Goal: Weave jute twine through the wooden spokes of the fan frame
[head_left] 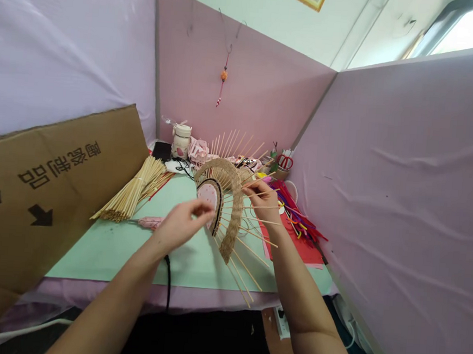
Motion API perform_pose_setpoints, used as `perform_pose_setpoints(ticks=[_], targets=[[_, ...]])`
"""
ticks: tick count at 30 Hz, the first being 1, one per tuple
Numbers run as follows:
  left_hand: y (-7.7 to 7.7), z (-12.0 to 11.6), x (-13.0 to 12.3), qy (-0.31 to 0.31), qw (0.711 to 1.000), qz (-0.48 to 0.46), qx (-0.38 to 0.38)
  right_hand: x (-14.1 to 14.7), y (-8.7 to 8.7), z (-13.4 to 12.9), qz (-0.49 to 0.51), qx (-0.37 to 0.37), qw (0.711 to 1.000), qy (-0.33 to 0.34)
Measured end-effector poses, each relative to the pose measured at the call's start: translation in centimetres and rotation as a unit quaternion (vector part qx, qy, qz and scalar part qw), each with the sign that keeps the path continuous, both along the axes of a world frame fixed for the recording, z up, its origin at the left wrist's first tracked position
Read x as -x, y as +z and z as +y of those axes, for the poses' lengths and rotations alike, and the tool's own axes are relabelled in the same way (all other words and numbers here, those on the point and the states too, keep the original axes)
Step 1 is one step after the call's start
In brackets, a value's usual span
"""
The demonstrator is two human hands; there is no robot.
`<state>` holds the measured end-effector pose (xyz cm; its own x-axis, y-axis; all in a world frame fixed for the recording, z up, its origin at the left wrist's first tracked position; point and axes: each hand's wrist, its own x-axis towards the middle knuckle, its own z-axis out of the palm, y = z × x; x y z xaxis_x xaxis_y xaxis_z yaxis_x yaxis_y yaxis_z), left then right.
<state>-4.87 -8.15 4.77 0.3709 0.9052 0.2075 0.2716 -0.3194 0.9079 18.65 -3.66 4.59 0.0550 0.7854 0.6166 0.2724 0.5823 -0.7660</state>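
Note:
A partly woven piece of thin sticks (234, 209) stands tilted above the table. Its sticks fan outward from a pink dotted centre (207, 193) with dark edging, and a brown woven band (228, 242) curves through them. My right hand (258, 196) grips the piece at its right side, fingers closed around the sticks by the band. Close in front of the pink centre is my left hand (187, 220), its thumb and fingers drawn together in a pinch. Whatever lies between those fingertips is too small to make out. Loose thin cord (253, 222) shows behind the sticks.
A bundle of sticks (131, 190) lies at left beside a cardboard sheet (55, 195). Near it is a pink-handled glue gun (150, 222) with a black cable (168, 281). Coloured pipe cleaners (298, 220) lie on red sheets (310, 251). A white jar (181, 141) stands behind.

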Motion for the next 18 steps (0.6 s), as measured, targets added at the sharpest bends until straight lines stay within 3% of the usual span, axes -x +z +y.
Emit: perform_pose_setpoints(ticks=[2, 3, 7, 11, 18], targets=[[1.8, 1.7, -1.1, 0.073, 0.99, -0.042, -0.11, 0.8, 0.3, -0.5, -0.022, -0.006, 1.0, 0.003], [2.4, 2.4, -1.8, 0.063, 0.987, -0.049, -0.137, 1.2, 0.4, -0.7, -0.032, -0.008, 0.999, 0.004], [1.9, 4.3, -4.0, -0.008, 0.989, -0.05, -0.138, 2.0, 0.8, -1.5, -0.054, -0.005, 0.998, 0.017], [1.0, 4.9, -3.9, -0.034, 0.99, -0.037, -0.131, 2.2, 1.0, -1.6, -0.068, 0.002, 0.997, 0.029], [2.8, 5.9, -1.8, -0.085, 0.983, 0.039, -0.159, 2.9, 1.5, -1.2, -0.099, -0.012, 0.995, 0.029]])
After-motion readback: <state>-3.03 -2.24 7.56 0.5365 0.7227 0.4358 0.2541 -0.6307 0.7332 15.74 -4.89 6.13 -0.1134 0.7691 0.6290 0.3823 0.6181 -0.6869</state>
